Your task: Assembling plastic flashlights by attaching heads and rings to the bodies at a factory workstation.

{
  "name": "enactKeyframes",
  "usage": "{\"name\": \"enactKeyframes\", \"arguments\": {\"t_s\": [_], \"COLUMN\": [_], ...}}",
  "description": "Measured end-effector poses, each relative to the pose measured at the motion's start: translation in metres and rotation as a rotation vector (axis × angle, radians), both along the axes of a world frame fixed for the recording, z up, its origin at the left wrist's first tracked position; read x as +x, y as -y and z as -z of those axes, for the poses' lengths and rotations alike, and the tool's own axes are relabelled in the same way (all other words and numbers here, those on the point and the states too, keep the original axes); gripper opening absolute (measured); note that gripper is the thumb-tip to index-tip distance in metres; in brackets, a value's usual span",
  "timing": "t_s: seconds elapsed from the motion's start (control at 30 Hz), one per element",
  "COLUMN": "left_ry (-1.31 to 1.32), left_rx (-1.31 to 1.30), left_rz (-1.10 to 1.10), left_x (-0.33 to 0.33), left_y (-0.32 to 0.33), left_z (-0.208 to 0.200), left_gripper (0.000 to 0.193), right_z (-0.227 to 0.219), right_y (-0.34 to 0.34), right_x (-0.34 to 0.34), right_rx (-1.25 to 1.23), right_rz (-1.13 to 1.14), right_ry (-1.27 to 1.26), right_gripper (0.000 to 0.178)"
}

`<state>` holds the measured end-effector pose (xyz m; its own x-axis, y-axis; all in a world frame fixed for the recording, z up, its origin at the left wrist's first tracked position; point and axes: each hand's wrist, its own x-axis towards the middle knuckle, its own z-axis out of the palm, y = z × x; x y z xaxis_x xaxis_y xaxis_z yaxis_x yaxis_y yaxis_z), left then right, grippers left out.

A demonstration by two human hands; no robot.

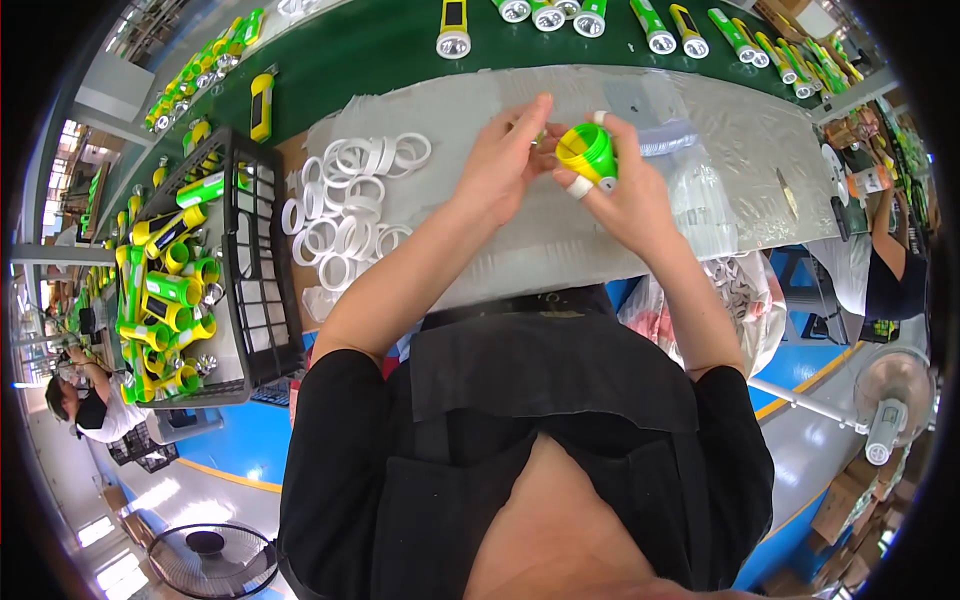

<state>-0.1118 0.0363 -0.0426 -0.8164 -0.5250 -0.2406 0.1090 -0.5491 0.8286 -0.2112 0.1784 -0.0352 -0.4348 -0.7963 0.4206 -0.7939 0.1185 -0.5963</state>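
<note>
My right hand (640, 190), with white wraps on its thumb and a finger, grips a green-and-yellow flashlight body (590, 152). The body's wide, hollow yellow mouth faces up toward me. Close to its left side is my left hand (503, 163), its fingers bent together at a small shiny piece that they mostly hide. What that piece is, I cannot make out. Several loose white plastic rings (352, 236) lie in a heap on the table, left of my left forearm. Stacked clear plastic discs (703, 205) rest just right of my right hand.
A black crate (245, 270) full of flashlight bodies stands at the left. Finished-looking flashlights (453, 30) lie along the green belt (380, 55) at the back. A thin pointed tool (787, 193) lies on the plastic-covered table (560, 255). A bag (745, 300) hangs right; co-workers sit at both sides.
</note>
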Motion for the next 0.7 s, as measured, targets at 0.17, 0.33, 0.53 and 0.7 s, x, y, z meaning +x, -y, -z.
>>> {"name": "enactKeyframes", "arguments": {"t_s": [0.17, 0.33, 0.53, 0.7], "left_ry": [-0.049, -0.28, -0.398, -0.171], "left_rx": [-0.707, -1.414, -1.401, -0.902], "left_rz": [-0.092, 0.029, 0.22, 0.237], "left_x": [0.044, 0.055, 0.041, 0.003], "left_y": [0.013, 0.008, -0.001, 0.006], "left_z": [-0.01, -0.026, -0.012, 0.003], "left_gripper": [0.026, 0.017, 0.024, 0.041], "right_z": [0.001, 0.004, 0.013, 0.013], "right_y": [0.0, -0.002, -0.007, -0.02], "right_x": [0.034, 0.058, 0.053, 0.036], "right_rx": [-0.021, -0.001, -0.044, -0.261], "right_rz": [-0.204, -0.504, -0.433, -0.288], "right_ry": [0.287, 1.173, 1.318, 1.413], "right_gripper": [0.063, 0.055, 0.057, 0.052]}}
